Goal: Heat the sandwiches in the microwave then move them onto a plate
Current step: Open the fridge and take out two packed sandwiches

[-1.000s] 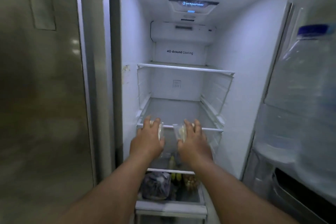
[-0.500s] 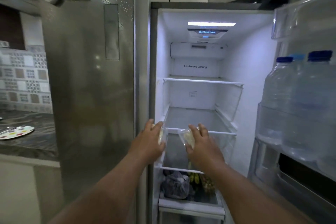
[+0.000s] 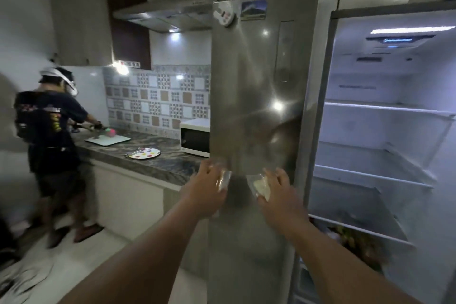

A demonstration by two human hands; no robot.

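Before the closed fridge door (image 3: 259, 111), both hands (image 3: 243, 190) hold wrapped sandwiches (image 3: 262, 186).

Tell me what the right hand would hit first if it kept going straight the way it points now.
Most likely the closed steel fridge door: the right hand, gripping a wrapped sandwich, points forward at its panel. Depth is blurred, so the gap is unclear.

A dark marbled countertop (image 3: 158, 163) is seen at centre left of the frame, running along the tiled wall. On it, a white microwave (image 3: 195, 139) is set at the right end, against the fridge side. A plate with coloured dots (image 3: 145, 153) lies nearer the front edge, and a white cutting board (image 3: 107, 140) is placed further left. White shelves (image 3: 380, 108) are seen at right inside the open fridge.
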